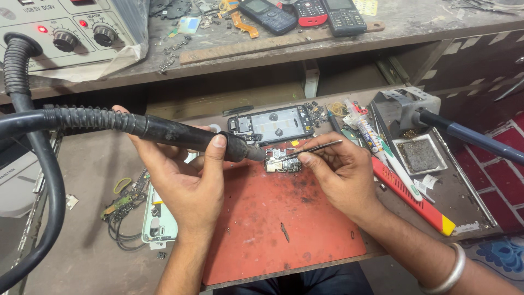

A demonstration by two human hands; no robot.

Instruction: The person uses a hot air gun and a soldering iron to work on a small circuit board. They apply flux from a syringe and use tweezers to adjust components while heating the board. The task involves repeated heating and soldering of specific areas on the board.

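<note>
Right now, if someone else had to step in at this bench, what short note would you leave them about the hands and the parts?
Left hand: grip closed around the black hot-air wand, nozzle aimed at the small circuit board.
Right hand: pinching thin tweezers, tips on the same board.
The board lies at the top edge of the red mat. An opened phone frame lies just behind it.
Done: the phone is apart and the board is out.
Left: whatever part the tweezers touch is too small to tell; the board is not back in the frame.

A worn wooden workbench (87,257) with a raised shelf (415,22), beside a red-brick-patterned floor (499,191).
</note>
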